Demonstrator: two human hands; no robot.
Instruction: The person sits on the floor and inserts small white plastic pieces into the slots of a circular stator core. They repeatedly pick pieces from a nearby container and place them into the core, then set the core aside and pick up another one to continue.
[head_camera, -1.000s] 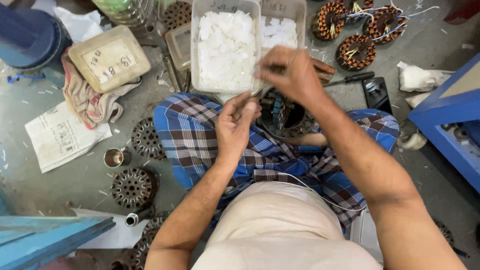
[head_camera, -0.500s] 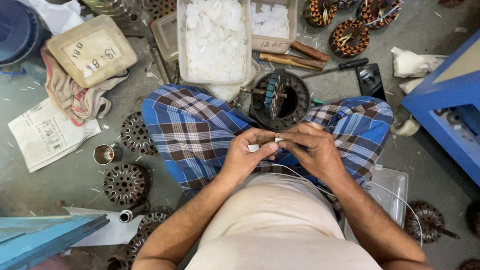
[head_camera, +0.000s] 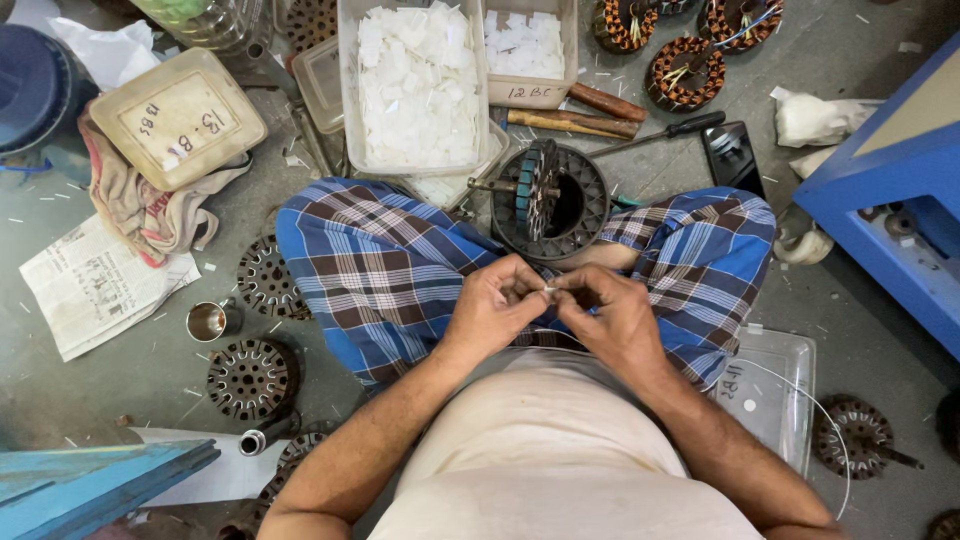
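Head view: left hand (head_camera: 497, 303) and right hand (head_camera: 610, 318) are pinching closed on a small white paper slip (head_camera: 549, 290) just below the round black slotted metal stator (head_camera: 549, 200), steadying it between fingertips.

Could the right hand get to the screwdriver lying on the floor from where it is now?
Probably yes: the right hand is pinching a small white piece, but only the raised knee lies between it and the screwdriver.
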